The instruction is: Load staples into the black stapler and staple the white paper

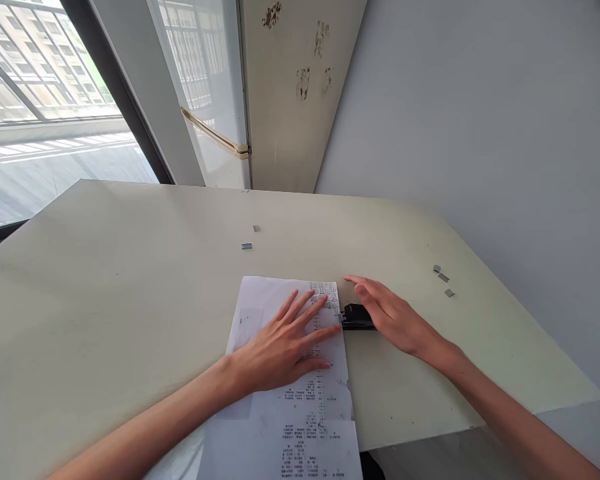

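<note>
My left hand (293, 340) lies flat with spread fingers on a sheet of printed paper (320, 413), which may be the top of a stack. The paper reaches past the table's near edge toward me. At the paper's right edge sits a black stapler (356, 319), its front end up against or just over that edge. My right hand (393, 315) is over the rear of the stapler, fingers stretched out and thumb apart. It hides the stapler's back part, and I cannot tell whether the palm touches it.
Two small strips of staples (247, 247) lie on the white table (130, 300) beyond the paper. Several more staple pieces (444, 277) lie at the right. A refrigerator (290, 133) and a grey wall (470, 120) stand behind the table, with a window (45, 80) at the left.
</note>
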A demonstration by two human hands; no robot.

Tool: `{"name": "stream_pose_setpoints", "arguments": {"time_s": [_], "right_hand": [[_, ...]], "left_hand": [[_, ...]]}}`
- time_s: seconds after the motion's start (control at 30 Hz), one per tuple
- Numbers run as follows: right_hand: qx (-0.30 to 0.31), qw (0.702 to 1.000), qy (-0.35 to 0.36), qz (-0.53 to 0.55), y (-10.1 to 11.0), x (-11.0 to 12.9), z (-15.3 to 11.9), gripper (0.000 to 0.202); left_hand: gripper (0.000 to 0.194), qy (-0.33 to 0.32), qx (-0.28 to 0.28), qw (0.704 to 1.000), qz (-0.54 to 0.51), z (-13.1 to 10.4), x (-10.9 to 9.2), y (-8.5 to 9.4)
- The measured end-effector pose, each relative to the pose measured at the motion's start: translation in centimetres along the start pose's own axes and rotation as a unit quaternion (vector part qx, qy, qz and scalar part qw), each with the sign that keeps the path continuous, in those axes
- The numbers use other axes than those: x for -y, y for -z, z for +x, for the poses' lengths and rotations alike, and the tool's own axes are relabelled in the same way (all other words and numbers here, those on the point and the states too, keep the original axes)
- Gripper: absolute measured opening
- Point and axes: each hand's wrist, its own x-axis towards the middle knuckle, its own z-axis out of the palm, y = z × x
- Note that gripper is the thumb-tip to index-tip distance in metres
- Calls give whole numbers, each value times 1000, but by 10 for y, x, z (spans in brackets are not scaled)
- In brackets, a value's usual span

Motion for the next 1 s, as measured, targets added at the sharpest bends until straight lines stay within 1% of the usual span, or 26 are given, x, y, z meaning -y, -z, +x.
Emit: {"name": "stream_pose_setpoints", "arguments": {"time_s": [0.17,0.27,0.37,0.53,0.67,0.8,1.0], "right_hand": [[11,1000,-18,-8,-4,15,10,69],[12,1000,-20,-9,-3,18,13,72],[23,1000,-8,-7,-3,16,13,68],[38,998,46,-21,-3,12,14,62],[41,998,36,-34,-3,15,15,64],[47,997,30,-47,-4,18,17,66],[53,996,28,-67,-5,21,18,62]], "left_hand": [[55,2,11,1000,8,0,-6,-3],[54,-1,8,1000,10,0,-8,-4],[54,-3,0,1000,5,-1,-9,-5],[53,5,-7,1000,3,-2,-10,-7],[52,8,-8,1000,3,-2,-11,-8],[50,11,7,1000,17,-1,-12,-8],[49,12,8,1000,24,-1,-11,-8]]}}
